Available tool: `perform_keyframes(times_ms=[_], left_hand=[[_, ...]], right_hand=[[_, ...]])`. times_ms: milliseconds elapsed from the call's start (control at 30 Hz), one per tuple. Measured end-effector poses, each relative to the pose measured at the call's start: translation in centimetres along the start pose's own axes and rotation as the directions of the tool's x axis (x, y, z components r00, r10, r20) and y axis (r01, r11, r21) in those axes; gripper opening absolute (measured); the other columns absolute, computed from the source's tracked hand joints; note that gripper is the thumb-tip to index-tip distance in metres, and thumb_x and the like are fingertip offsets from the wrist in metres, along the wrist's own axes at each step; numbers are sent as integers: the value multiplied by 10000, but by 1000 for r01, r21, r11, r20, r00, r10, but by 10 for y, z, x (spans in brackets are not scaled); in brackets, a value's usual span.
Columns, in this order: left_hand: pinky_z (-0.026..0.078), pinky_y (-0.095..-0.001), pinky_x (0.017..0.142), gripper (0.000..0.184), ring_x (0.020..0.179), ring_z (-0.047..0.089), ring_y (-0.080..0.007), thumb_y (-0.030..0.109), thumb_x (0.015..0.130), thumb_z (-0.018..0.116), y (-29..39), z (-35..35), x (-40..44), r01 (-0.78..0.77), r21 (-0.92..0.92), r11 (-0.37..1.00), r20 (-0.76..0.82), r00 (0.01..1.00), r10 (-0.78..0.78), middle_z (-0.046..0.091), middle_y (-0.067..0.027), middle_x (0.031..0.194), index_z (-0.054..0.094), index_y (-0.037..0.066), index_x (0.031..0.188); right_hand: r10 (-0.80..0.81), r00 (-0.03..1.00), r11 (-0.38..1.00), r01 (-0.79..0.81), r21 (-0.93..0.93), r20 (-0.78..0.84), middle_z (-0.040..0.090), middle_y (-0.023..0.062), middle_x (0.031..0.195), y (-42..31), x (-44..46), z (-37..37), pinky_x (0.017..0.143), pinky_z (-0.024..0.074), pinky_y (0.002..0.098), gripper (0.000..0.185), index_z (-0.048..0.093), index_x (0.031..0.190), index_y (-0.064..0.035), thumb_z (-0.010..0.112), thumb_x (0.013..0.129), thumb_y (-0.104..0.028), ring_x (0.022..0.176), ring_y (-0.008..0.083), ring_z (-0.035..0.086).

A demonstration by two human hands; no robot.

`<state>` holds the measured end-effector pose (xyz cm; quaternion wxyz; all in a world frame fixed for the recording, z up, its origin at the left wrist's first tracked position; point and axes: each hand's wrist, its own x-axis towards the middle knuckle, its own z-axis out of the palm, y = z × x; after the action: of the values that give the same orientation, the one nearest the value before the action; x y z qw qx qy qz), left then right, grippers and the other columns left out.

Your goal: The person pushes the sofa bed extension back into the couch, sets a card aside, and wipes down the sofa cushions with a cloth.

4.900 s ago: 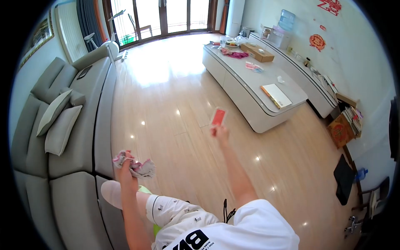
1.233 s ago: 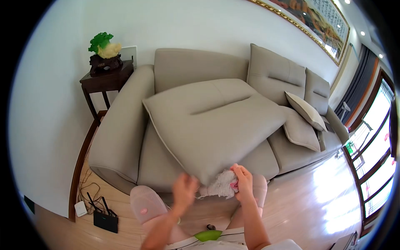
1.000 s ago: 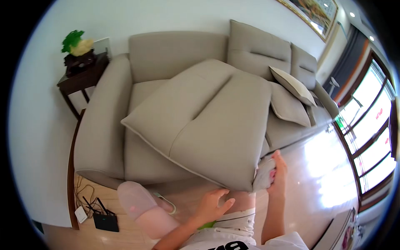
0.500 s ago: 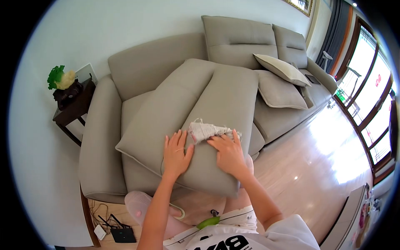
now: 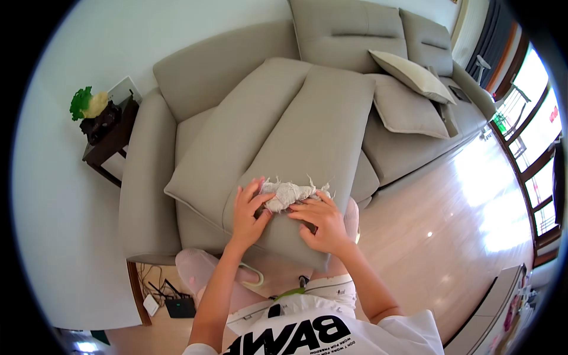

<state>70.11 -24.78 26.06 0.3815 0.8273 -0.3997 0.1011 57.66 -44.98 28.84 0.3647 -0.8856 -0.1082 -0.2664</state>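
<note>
A bunched, off-white rag [image 5: 287, 196] with frayed edges lies on the front part of a loose grey-beige sofa cushion [image 5: 316, 127]. At the rag's left end, the fingers and thumb of my left hand [image 5: 248, 216] are closed around the cloth. My right hand [image 5: 322, 222] grips its right part, with the fingers bent over it and the thumb tucked below. The cushion rests at an angle across the seat, its near end close to my lap. Part of the rag is hidden under my fingers.
The long sofa [image 5: 408, 151] runs back to the right, with two throw pillows [image 5: 408, 109] on it. A dark side table [image 5: 112, 142] holding a cabbage-shaped ornament [image 5: 89, 103] stands left. A black router [image 5: 179, 306] and cables are on the floor. Glass doors [image 5: 538, 148] are at right.
The rag has gone from a stretched cone shape to a shorter bunch. My left hand has moved from lying flat beside it to holding its left end. The view has shifted slightly.
</note>
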Motion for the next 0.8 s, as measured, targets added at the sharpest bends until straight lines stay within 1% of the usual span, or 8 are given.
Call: perform_keyframes(times_ms=[100,133,267,467,567,667,767,800], left_hand=[[316,-443,1146,142,1457,366,-280,126,912,654,11,4,-9,131,-413,901,-96,978,-186,489,-154,1490,665,3,982],[417,-329,1006,158,1268,535,-192,147,964,622,17,4,-11,118,-425,897,-198,955,-219,616,-89,1319,621,6,894],[392,-208,654,275,715,469,-10,261,1038,572,19,-6,-18,407,-711,573,-69,771,-634,602,65,804,650,36,902],[506,-249,688,305,778,620,-75,295,1039,569,39,-10,-16,397,-877,269,18,588,-809,681,-15,904,678,11,1043],[516,-264,701,259,766,620,-86,264,1026,584,34,-19,-27,587,-779,221,155,522,-838,663,-6,839,664,19,1000],[502,-358,705,233,771,609,-158,262,933,695,44,-12,-33,604,-237,761,-282,707,-649,628,-48,841,647,42,990],[487,-416,887,261,954,613,-260,170,818,756,85,-24,-24,251,180,951,-474,869,-139,636,-116,1039,646,58,1027],[464,-430,933,270,1017,595,-277,146,804,753,98,-23,-25,212,125,969,-359,920,-155,622,-118,1106,651,63,1039]], right_hand=[[91,996,974,-86,209,-14,752,45,1090,-2,-10,-9,1127,388,516,243,751,1010,-83,645,804,-12,1072,262,672],[163,986,943,-148,300,-25,752,55,1091,0,-14,-10,1122,394,516,240,748,1019,-78,657,809,-5,1072,259,673],[251,956,926,-192,324,-153,715,121,1178,3,-20,-10,1083,446,454,245,741,1040,-40,754,796,-37,1072,282,665],[161,977,984,-149,94,-138,652,124,1307,7,-35,-32,995,488,414,332,754,1053,-38,815,732,-94,1176,323,601],[141,984,988,-132,80,-110,652,115,1308,9,-44,-38,1003,476,433,298,767,1018,-42,809,730,-104,1192,330,590],[58,990,994,-69,-85,-127,656,111,1302,1,-43,-43,1005,469,472,195,771,943,-38,779,759,-103,1185,328,592],[-13,991,990,-6,-139,-137,685,119,1238,-4,-39,-47,994,466,513,108,752,912,-35,723,821,-86,1154,338,612],[-27,990,992,9,-127,-137,698,123,1207,-5,-38,-48,989,465,526,90,742,911,-35,701,845,-79,1140,344,621]])
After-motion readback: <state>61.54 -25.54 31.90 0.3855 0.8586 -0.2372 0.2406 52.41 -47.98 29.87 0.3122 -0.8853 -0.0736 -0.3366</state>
